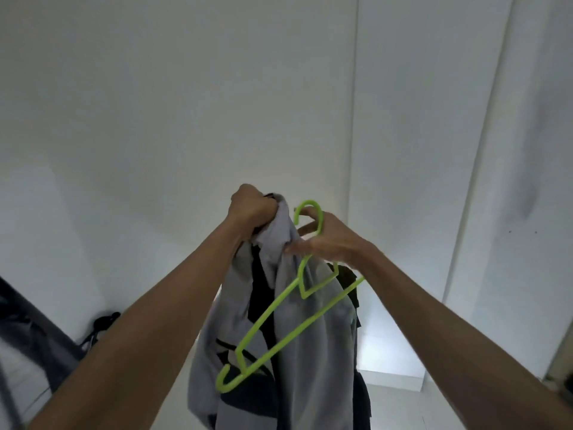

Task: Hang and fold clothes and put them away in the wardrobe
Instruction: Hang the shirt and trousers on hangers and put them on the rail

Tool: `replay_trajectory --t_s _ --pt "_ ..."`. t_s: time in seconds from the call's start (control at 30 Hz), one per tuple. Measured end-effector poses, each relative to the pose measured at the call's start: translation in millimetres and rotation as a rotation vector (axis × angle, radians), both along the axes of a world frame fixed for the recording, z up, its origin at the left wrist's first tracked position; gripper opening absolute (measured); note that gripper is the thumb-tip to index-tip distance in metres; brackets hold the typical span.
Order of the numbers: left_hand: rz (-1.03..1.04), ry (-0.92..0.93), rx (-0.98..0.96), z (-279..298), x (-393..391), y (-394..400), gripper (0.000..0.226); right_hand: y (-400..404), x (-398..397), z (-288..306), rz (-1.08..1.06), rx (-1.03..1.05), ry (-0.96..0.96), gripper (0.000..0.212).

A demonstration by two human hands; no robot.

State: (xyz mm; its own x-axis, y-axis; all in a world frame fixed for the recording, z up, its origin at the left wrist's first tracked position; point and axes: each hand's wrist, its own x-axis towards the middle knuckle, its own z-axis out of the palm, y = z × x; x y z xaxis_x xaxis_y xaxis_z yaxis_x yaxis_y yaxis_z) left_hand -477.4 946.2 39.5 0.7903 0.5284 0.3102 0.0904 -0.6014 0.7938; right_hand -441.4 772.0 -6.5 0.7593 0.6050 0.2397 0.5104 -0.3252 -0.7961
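Plain white walls [186, 88] meet tall white wardrobe doors [418, 119].

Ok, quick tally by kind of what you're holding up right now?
Hanger, green, held by the right hand: 1
Garment, grey and black, gripped at the top by the left hand: 1
Total: 2

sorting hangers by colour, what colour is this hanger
Bright lime green hanger, clearest in the head view.
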Motion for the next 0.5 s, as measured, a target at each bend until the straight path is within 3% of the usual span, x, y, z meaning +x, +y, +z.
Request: replay_trajectory --t_s 0.07,0.2,0.23,0.33,0.4,0.5 --pt "-0.026 0.060 0.062 1.9 1.4 -5.0 0.032 11.2 -8.7 -5.7 0.044 0.054 0.006 0.079" --pt "-0.018 0.131 0.152 8.0 -1.8 2.3 0.021 12.1 -18.1 -5.1 0.172 0.123 0.399 0.075" --pt "-0.030 0.133 0.169 9.3 -2.1 5.8 0.022 16.8 -17.8 -2.7 0.113 0.104 0.375 0.066" --pt "-0.106 0.117 0.218 8.9 -5.8 15.5 0.034 40.5 -20.1 1.1 -0.185 0.052 0.098 0.013" --pt "-0.150 0.100 0.267 4.5 -10.9 29.5 0.032 48.2 -15.3 1.5 -0.300 0.084 0.034 0.011" --pt "-0.231 0.088 0.290 -10.3 -20.3 59.8 0.028 48.5 -9.8 12.2 -0.324 0.117 0.099 0.016"
